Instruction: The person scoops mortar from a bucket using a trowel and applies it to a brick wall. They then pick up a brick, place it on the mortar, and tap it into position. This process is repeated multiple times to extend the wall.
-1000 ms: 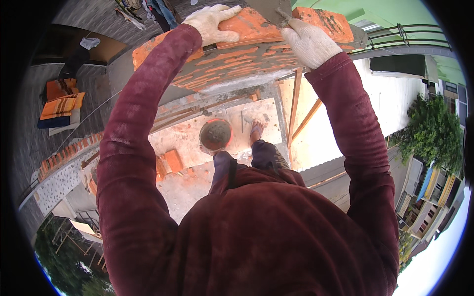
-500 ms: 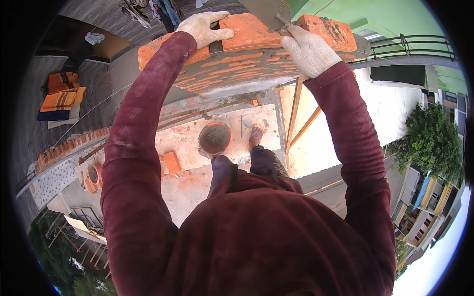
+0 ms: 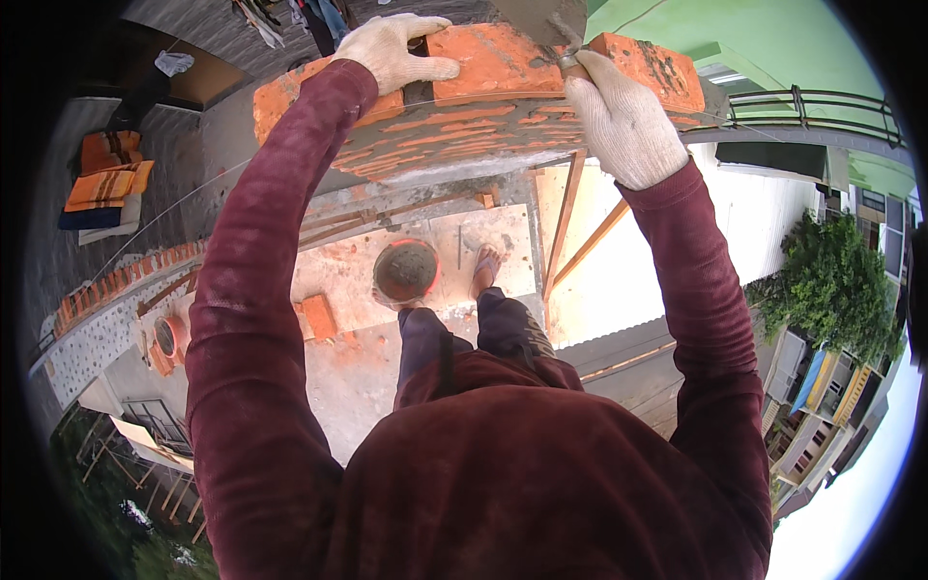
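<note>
My left hand (image 3: 391, 50), in a pale knit glove, rests on top of the brick wall, thumb and fingers spread. It lies over the left orange brick (image 3: 280, 97), its tips reaching the end of the middle orange brick (image 3: 493, 63). A dark gap shows between these two bricks. My right hand (image 3: 628, 121), gloved likewise, is closed around the handle of a trowel (image 3: 541, 17). The mortar-smeared blade is over the far right end of the middle brick. Right of the trowel sits another brick (image 3: 662, 75) with grey mortar on its face.
Below the wall, a bucket of mortar (image 3: 406, 271) stands on a board (image 3: 348, 275) beside my feet. A loose brick (image 3: 317, 316) lies near it. A thin string line (image 3: 198, 200) runs along the wall. Wooden braces (image 3: 570, 222) and a black railing (image 3: 812, 101) are at the right.
My right hand has shifted slightly right and toward me, showing more of the trowel's handle. The left hand keeps its place on the bricks. The whole view has shifted a little.
</note>
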The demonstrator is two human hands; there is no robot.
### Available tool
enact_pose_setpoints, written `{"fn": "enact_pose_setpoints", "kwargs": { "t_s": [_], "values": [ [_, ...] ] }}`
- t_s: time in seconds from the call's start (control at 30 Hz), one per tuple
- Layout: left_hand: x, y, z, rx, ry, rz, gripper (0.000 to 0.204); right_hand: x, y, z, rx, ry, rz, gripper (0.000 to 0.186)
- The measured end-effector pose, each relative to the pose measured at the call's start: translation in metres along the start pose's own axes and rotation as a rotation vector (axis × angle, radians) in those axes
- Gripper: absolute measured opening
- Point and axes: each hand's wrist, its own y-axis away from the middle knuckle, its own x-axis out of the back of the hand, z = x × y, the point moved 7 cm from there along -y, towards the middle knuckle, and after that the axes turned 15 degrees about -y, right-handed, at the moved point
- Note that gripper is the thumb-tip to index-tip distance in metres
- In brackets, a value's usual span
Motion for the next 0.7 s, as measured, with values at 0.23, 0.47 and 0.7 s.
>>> {"fn": "enact_pose_setpoints", "kwargs": {
  "t_s": [0.23,0.47,0.7],
  "values": [
    [-0.007,-0.003,-0.005,-0.02,0.011,-0.004,0.08,-0.021,0.012,-0.011,0.072,0.153,-0.036,0.028],
    [0.003,-0.005,0.003,-0.01,0.089,-0.082,0.079,-0.047,0.028,-0.036,-0.081,0.126,-0.006,0.043],
    [0.007,-0.006,0.005,0.0,0.106,-0.15,0.08,-0.039,0.019,-0.014,-0.157,0.117,0.067,0.035]
  ]
}}
